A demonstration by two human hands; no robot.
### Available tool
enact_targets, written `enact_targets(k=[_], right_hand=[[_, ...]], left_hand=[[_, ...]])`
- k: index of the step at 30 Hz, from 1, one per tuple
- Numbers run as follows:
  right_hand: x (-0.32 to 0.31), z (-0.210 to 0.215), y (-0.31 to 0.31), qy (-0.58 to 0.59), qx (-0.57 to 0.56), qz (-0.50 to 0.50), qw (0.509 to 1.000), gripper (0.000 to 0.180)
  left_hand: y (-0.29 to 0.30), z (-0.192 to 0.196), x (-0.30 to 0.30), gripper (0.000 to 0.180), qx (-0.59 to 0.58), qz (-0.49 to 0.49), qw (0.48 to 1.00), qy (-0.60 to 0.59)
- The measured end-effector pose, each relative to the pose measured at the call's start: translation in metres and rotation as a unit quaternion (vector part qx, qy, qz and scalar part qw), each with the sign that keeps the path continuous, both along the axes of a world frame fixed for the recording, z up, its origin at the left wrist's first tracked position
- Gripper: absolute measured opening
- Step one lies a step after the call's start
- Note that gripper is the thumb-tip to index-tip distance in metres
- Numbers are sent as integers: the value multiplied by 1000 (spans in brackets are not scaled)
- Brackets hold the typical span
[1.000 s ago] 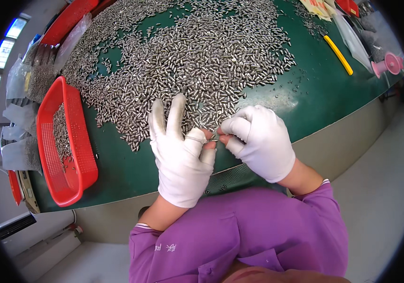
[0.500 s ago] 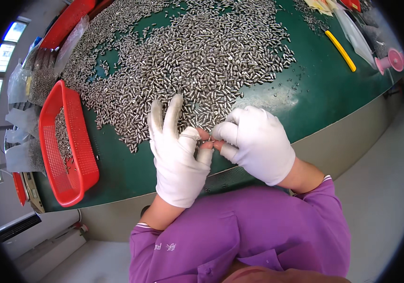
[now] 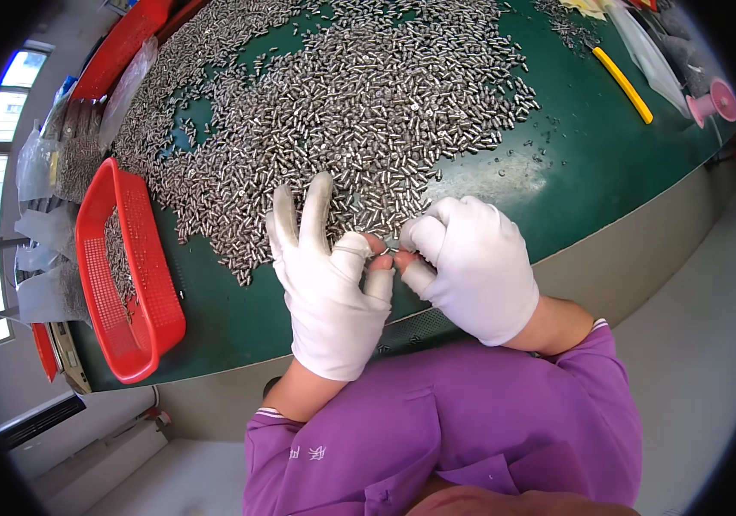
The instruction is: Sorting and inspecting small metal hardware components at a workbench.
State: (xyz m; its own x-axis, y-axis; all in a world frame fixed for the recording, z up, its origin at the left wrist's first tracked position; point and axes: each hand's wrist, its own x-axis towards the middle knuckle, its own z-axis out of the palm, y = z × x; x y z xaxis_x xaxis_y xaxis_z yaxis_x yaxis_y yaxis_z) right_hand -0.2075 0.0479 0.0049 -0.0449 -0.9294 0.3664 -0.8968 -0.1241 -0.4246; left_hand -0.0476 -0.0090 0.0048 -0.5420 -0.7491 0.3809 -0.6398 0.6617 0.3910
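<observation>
White gloves with bare thumb and index fingertips cover both my hands. My left hand [image 3: 333, 292] pinches a tiny metal part [image 3: 391, 251] between thumb and index finger, its other fingers stretched out toward the pile. Close beside it, my right hand [image 3: 475, 267] is closed in a pinch at the same spot; what lies between its fingertips is too small to make out. Just beyond both hands spreads a big pile of small silvery metal pins [image 3: 368, 112] on the green tabletop [image 3: 247, 331].
At the left stands a red perforated plastic basket [image 3: 166, 301] with some metal pins inside. Clear plastic bags of small parts [image 3: 45, 292] sit further left. A yellow-handled tool [image 3: 624, 84] and a pink spool [image 3: 714, 103] lie at the far right. The table's near edge borders my body.
My right fingertips have drawn slightly apart from the left ones. The view has shifted a little, and my left hand still pinches.
</observation>
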Motion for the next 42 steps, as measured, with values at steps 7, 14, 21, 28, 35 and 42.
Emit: enact_targets(k=[7, 14, 21, 28, 35, 42], right_hand=[[-4, 1, 2, -20, -2, 25, 999, 15], [-3, 1, -1, -19, -3, 21, 1000, 13], [-2, 2, -1, -27, 4, 27, 999, 13], [1, 2, -1, -48, 1, 29, 998, 14], [-2, 3, -1, -77, 4, 38, 996, 11], [-11, 10, 2, -31, 30, 70, 997, 11]], left_hand=[[0, 0, 4, 26, 2, -9, 1000, 12], [-1, -3, 3, 26, -8, -11, 1000, 12], [0, -1, 3, 25, -2, -10, 1000, 13], [1, -3, 4, 24, -5, -9, 1000, 16], [1, -3, 4, 23, -3, -6, 1000, 7], [1, -3, 4, 22, -9, -9, 1000, 14]])
